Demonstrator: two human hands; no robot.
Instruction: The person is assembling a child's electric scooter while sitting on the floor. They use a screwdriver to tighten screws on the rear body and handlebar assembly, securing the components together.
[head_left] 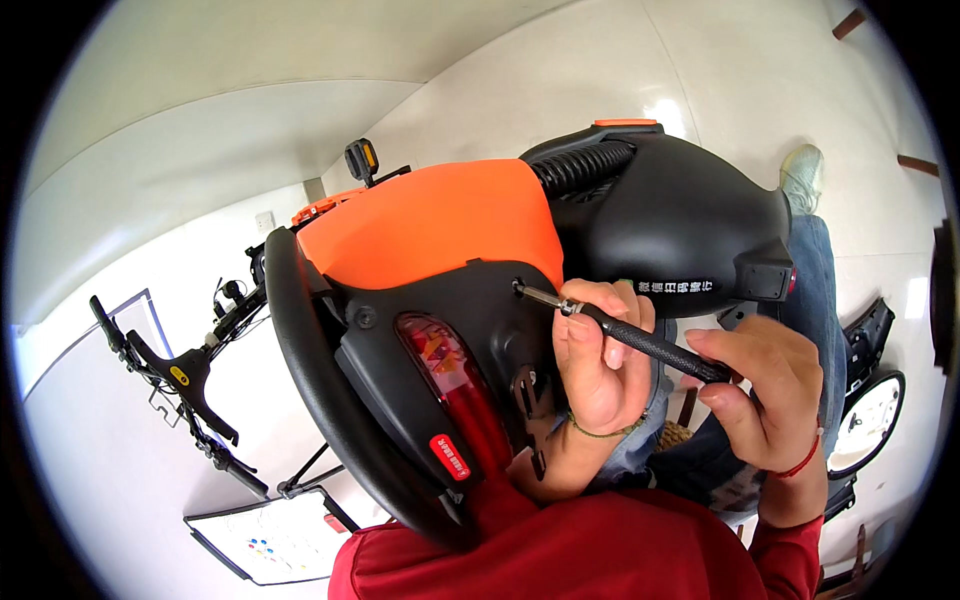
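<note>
Both my hands are on a screwdriver [650,343] with a black knurled handle and a bare metal shaft. My left hand [605,350] is closed around its front end, fingers at the metal collar. At the back, the fingers of my right hand [765,385] pinch the handle's end. The tip meets a small hole in the black plastic panel [470,290] of a scooter-like vehicle; whether a screw sits in it is too small to tell. Above that panel lies an orange cover [440,220], and nearer me is a red tail light [455,385].
A thick black grab bar [310,370] curves along the left. Handlebars with cables [180,375] and a whiteboard [290,545] stand farther left. Beyond my hands are a large black rounded housing [690,210] and a ribbed black coil [590,168]. Loose black parts [868,335] lie at right.
</note>
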